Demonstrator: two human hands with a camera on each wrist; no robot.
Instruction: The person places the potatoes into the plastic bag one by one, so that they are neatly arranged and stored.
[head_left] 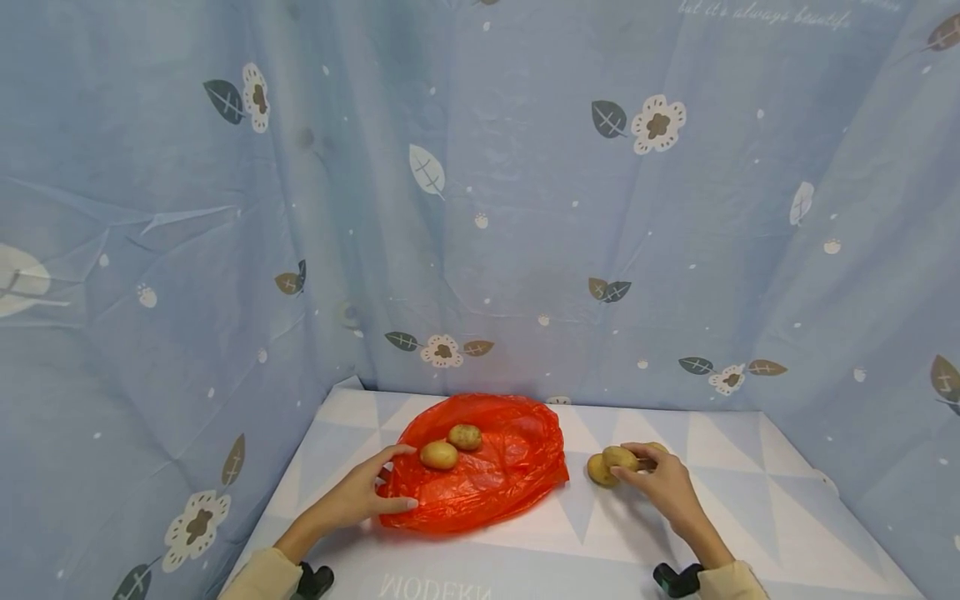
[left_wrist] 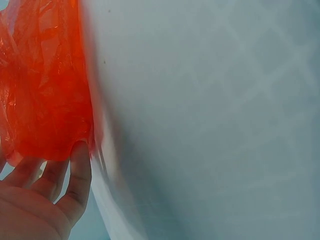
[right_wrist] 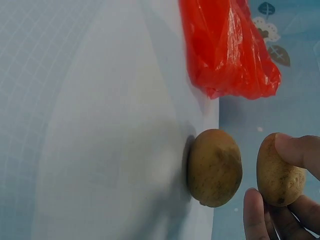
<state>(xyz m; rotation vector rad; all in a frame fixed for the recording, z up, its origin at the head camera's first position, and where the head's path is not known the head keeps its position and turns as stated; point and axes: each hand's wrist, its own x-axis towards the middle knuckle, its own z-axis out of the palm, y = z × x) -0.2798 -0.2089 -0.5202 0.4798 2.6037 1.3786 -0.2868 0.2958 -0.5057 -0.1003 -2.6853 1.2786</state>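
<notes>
A crumpled red plastic bag [head_left: 495, 492] lies on the table, with two potatoes resting in its opening, a paler one [head_left: 438, 455] and a browner one [head_left: 465, 437]. My left hand [head_left: 365, 492] holds the bag's left edge, thumb and index finger spread over it; in the left wrist view some fingertips are hidden by the red plastic [left_wrist: 50, 100]. To the right of the bag, my right hand [head_left: 666, 485] pinches a potato [right_wrist: 280, 172] between thumb and fingers, raised off the table. Close beside it, another potato [right_wrist: 215, 167] sits on the table. One more potato [head_left: 657, 448] shows partly behind the right hand.
The table [head_left: 720, 500] has a pale cloth with triangles and printed lettering near its front. Blue curtains [head_left: 525, 208] with flowers and leaves hang behind it and at both sides. A dark wrist strap [head_left: 678, 581] sits on each forearm.
</notes>
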